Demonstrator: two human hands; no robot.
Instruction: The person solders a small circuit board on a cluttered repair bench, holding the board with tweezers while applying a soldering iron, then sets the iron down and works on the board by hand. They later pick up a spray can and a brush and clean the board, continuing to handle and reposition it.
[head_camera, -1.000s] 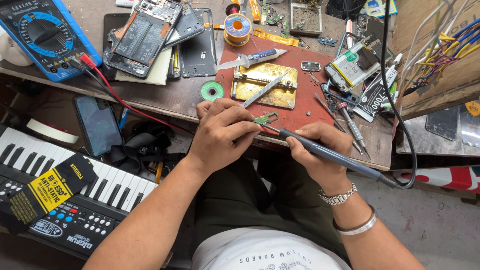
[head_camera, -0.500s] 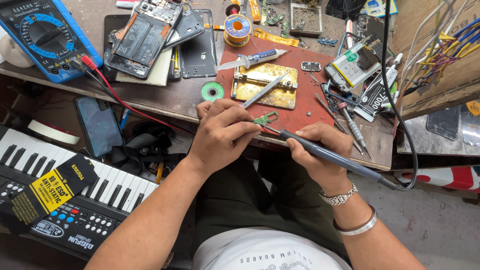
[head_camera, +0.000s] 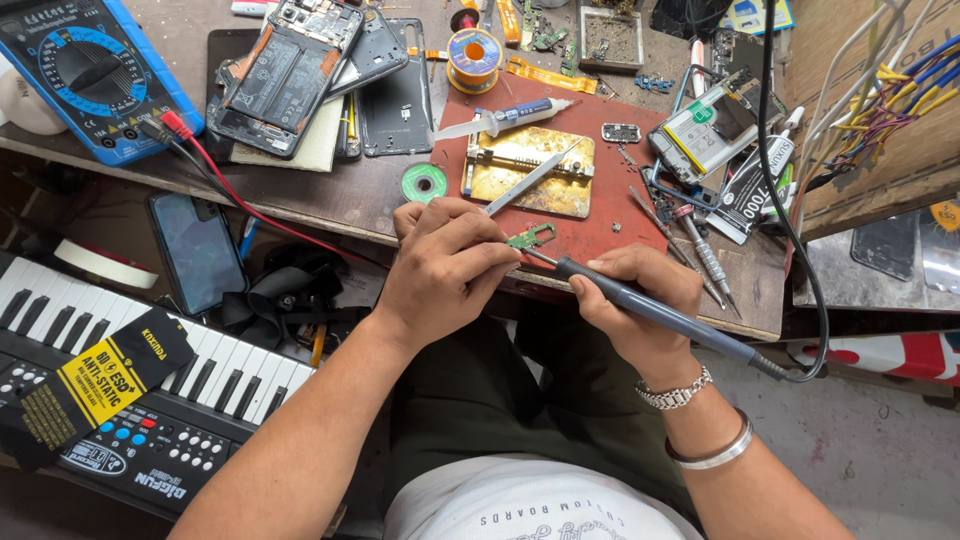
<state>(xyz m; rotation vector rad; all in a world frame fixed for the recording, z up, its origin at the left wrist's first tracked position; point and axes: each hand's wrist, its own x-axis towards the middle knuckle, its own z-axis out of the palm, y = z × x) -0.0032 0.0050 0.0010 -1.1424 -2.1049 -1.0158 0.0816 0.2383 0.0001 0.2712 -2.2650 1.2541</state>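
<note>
Nothing moved, small green board (head_camera: 532, 237) pinched at left fingers (head_camera: 478, 262) (iron tip touching)

Black-yellow flat packet (head_camera: 85, 385) lies on keyboard (head_camera: 200, 400); dark phone screen (head_camera: 197, 250) beside.

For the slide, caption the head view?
Left hand pinches small green part; right hand holds soldering iron to it.
</note>
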